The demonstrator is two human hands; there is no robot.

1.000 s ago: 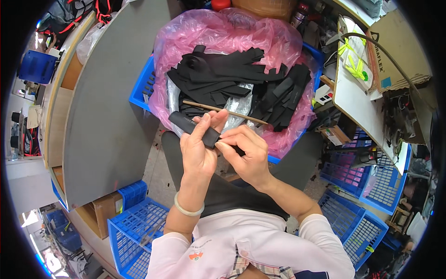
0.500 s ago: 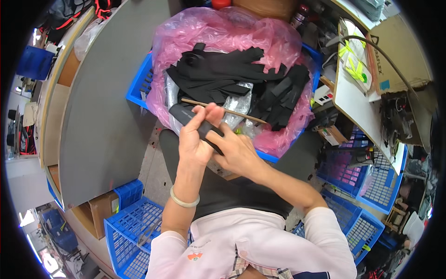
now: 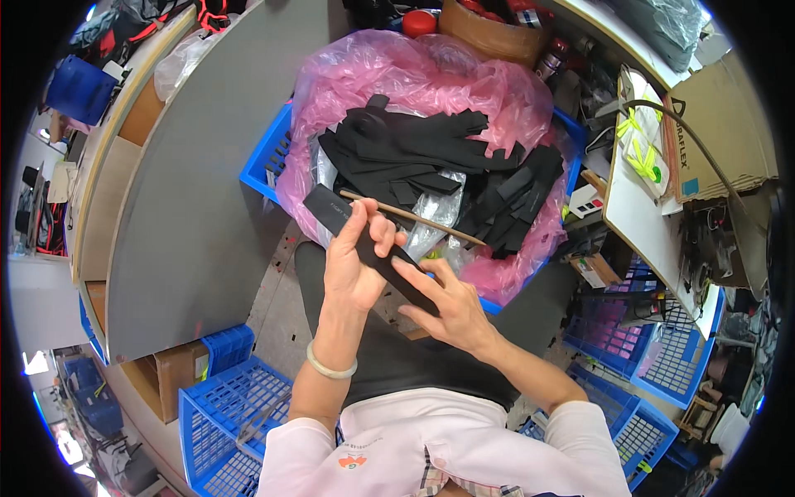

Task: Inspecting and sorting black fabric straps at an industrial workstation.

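Left hand (image 3: 354, 267): closed around a flat black strip (image 3: 370, 247), fingers over its upper part; thin wooden stick (image 3: 411, 217) passes under the fingertips.
Right hand (image 3: 447, 308): fingers extended, pinching the strip's lower end.
Strip: held slantwise above the lap, just in front of the blue crate (image 3: 263, 157).
Crate: lined with pink bag (image 3: 431, 79), filled with black strips (image 3: 431, 153).
Grey tabletop (image 3: 190, 199): to the left.

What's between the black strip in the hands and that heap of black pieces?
In the head view, a thin wooden stick on crinkled clear plastic lies between strip and heap.
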